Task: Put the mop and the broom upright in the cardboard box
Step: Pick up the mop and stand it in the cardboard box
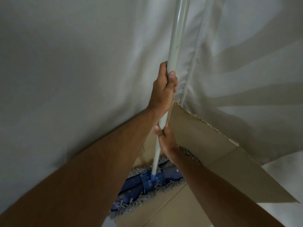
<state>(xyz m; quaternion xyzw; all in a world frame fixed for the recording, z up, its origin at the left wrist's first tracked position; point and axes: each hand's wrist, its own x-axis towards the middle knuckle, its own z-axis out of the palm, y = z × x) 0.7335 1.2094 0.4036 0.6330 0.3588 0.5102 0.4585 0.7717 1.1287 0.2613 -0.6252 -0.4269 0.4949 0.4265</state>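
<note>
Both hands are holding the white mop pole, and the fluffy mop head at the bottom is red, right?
Not quite. The mop head is blue with grey fringe, not red; the head view shows it. The rest holds: the left hand and the right hand both grip the white pole, with the head down inside the cardboard box.

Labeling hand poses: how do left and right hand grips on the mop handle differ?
The left hand grips the mop handle higher up, above the cardboard box rim; the right hand grips lower, beside the box wall. The left thumb points up along the pole; the right thumb wraps across it. Both are closed around the same handle, with the mop head down in the box.
</note>
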